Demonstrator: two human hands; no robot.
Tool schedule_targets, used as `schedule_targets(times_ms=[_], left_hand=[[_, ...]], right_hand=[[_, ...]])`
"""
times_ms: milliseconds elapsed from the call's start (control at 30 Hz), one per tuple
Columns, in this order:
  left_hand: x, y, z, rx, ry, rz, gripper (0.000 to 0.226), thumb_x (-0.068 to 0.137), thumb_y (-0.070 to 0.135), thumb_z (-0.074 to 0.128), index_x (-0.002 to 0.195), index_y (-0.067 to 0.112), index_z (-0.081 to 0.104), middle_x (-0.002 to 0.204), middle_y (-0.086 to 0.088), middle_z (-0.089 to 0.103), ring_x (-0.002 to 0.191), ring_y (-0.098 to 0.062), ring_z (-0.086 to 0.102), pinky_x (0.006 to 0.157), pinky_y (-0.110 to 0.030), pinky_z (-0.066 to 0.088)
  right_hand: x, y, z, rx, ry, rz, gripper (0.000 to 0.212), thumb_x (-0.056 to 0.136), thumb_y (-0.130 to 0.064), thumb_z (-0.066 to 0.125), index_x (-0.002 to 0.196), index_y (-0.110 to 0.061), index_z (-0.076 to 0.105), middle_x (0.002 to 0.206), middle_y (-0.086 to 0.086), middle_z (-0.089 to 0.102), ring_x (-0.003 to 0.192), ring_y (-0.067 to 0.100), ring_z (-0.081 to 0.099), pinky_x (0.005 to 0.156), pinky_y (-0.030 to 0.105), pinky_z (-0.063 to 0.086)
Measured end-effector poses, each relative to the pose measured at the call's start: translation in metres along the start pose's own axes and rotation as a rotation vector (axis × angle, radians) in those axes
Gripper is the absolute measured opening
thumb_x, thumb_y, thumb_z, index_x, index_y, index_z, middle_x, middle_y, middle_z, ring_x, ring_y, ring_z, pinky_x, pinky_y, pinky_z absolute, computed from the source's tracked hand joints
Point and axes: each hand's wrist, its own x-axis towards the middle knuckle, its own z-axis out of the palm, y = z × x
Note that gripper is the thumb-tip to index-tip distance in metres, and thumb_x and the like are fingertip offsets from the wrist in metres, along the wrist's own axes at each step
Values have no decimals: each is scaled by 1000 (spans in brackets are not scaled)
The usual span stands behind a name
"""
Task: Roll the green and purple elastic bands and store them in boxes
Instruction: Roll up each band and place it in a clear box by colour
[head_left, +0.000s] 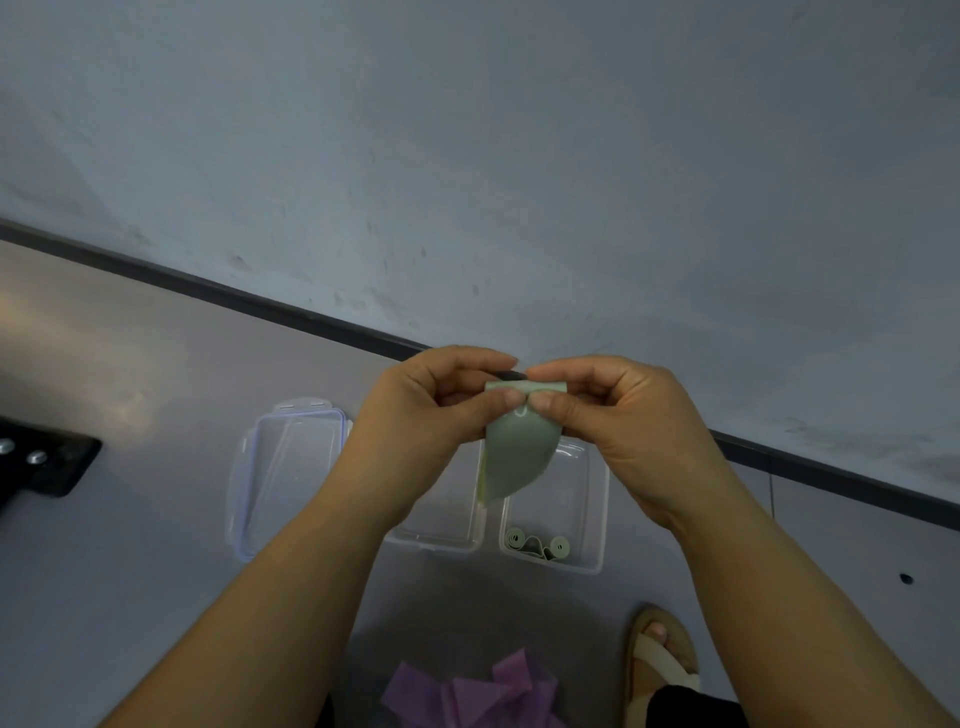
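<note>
A pale green elastic band (519, 457) hangs in the air above the floor, its top end rolled between my fingers. My left hand (431, 400) pinches the top edge from the left and my right hand (613, 410) pinches it from the right, thumbs meeting at the middle. Below stand two clear plastic boxes: the right box (597, 499) has rolled green bands (537, 545) in it, while the left box (447, 535) is partly hidden by my left arm. Purple bands (467, 696) lie loose on the floor near the bottom edge.
A clear lid with a blue seal (288, 478) lies on the floor left of the boxes. A black metal foot with bolts (47, 462) sits at the far left. My sandalled foot (662, 660) is at the lower right. A dark skirting line (260, 301) marks the wall.
</note>
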Motion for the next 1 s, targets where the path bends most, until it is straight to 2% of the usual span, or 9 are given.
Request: schedule_targets(times_ms=[100, 233, 300, 367, 433, 600, 700, 900, 1000], left_hand=[[0, 0, 0, 67, 24, -14, 18, 74, 5, 71, 86, 18, 71, 75, 3, 74, 73, -9, 70, 65, -17, 54], [0, 0, 0, 102, 53, 10, 18, 71, 8, 73, 79, 23, 72, 73, 4, 74, 72, -8, 69, 67, -16, 54], [0, -1, 0, 99, 62, 31, 19, 70, 8, 73, 77, 25, 71, 75, 5, 74, 76, -11, 70, 70, -18, 55], [1, -2, -1, 104, 80, 46, 19, 68, 11, 74, 76, 28, 72, 78, 3, 74, 81, -18, 69, 74, -23, 57], [1, -2, -2, 117, 95, 56, 17, 65, 15, 75, 75, 29, 73, 81, 1, 74, 84, -22, 69, 77, -28, 58], [1, -3, -3, 172, 85, 89, 23, 72, 7, 74, 77, 29, 72, 82, 5, 74, 83, -17, 68, 77, -25, 57], [1, -2, -2, 171, 78, 107, 23, 72, 5, 73, 78, 27, 72, 83, 4, 74, 84, -16, 68, 78, -24, 56], [0, -2, 0, 118, 37, 75, 26, 74, -1, 71, 86, 22, 70, 88, 0, 72, 85, -13, 68, 80, -24, 55], [1, -3, 1, 135, 3, 32, 27, 73, 9, 73, 98, 20, 69, 96, -7, 70, 87, -19, 68, 82, -30, 56]], right_hand=[[0, 1, 1, -21, -2, -8, 19, 73, -11, 72, 80, -28, 71, 82, -3, 73, 81, 11, 68, 75, 22, 57], [0, 1, 2, -32, -27, -16, 20, 74, -11, 71, 82, -29, 70, 85, -7, 73, 83, 10, 68, 78, 23, 56], [0, 2, 2, -12, -43, -4, 20, 70, -20, 72, 87, -31, 68, 87, -6, 73, 86, 10, 69, 81, 26, 56], [0, 3, 2, -7, -58, 17, 31, 62, -37, 70, 92, -32, 67, 93, 0, 72, 90, 14, 68, 84, 30, 55], [0, 2, 3, -24, -66, 28, 36, 59, -46, 66, 93, -31, 68, 95, 2, 72, 90, 14, 68, 82, 29, 56], [1, 0, 4, -2, -65, 30, 20, 68, -35, 60, 84, -25, 67, 76, -10, 72, 76, 5, 69, 66, 15, 54], [1, 1, 4, 14, -51, 20, 15, 72, -29, 63, 84, -23, 68, 76, -7, 73, 76, 7, 69, 66, 17, 55], [2, 2, 2, 50, -30, 0, 20, 63, -31, 65, 82, -26, 69, 77, -9, 73, 77, 6, 68, 72, 21, 57], [1, 2, 1, 60, -12, -13, 21, 62, -29, 66, 82, -27, 69, 78, -6, 72, 78, 7, 67, 74, 22, 57]])
